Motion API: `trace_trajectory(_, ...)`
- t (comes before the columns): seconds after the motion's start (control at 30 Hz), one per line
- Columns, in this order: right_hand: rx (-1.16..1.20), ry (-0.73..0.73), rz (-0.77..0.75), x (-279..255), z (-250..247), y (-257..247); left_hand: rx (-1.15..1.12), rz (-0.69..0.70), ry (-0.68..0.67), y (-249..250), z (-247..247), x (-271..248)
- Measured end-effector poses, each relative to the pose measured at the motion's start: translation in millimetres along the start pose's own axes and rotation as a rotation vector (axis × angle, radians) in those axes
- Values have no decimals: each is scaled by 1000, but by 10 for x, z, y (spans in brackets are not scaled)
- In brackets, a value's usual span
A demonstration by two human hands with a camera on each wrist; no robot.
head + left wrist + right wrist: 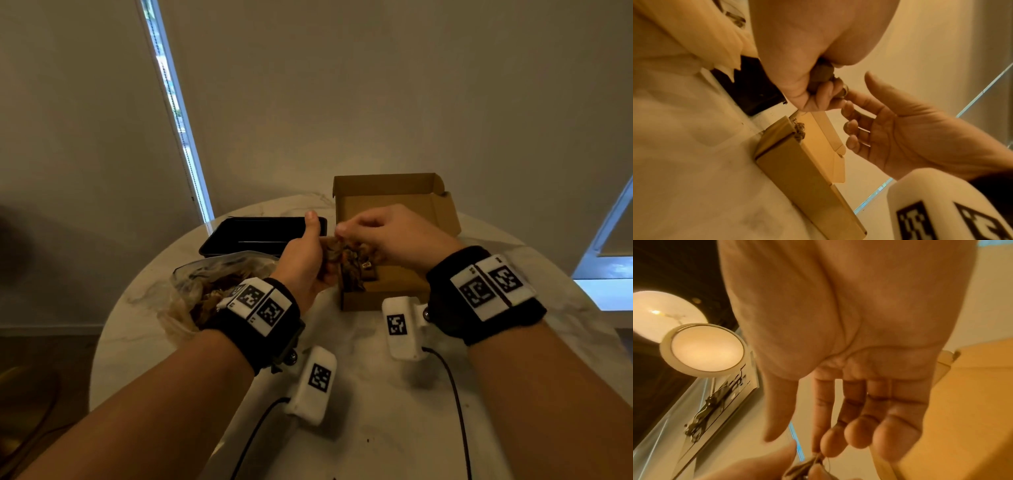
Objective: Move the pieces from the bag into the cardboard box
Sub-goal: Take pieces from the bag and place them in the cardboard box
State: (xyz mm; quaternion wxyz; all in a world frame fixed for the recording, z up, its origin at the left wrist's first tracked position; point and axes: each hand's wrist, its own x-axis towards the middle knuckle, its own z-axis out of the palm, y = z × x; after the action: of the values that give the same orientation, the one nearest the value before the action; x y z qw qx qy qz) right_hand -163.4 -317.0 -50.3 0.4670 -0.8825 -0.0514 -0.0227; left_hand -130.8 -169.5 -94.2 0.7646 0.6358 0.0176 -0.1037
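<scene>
My left hand (305,260) grips a clump of brown pieces (337,255), thumb up, over the left side of the open cardboard box (376,301). My right hand (387,236) reaches in from the right with loosely bent fingers and its thumb held apart. Its index fingertip touches the clump (823,75). More pieces (356,277) lie in the box's left part. The clear plastic bag (205,284), holding more brown pieces, lies left of the box behind my left wrist. In the right wrist view the clump (807,467) sits just under the right hand's fingertips (830,444).
A black tray (253,236) stands behind the bag, left of the box. Everything rests on a round white marble table (376,428). The box lid (387,188) stands up at the back. Camera cables trail over the table's near part.
</scene>
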Motion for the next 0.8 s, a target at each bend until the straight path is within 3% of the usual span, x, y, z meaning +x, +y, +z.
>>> trace_trajectory(0.23, -87, -38, -16, 82, 110, 139, 11, 59, -27, -158, 36, 148)
trace_trajectory(0.43, 68, 257, -104, 98, -6, 292, -131, 48, 43, -156, 34, 179)
trace_trajectory(0.63, 59, 314, -157, 77, 0, 335, 8, 230, -88, -137, 23, 118)
trace_trajectory(0.8, 254, 312, -123, 110, 33, 354, 135, 382, -177, -96, 42, -13)
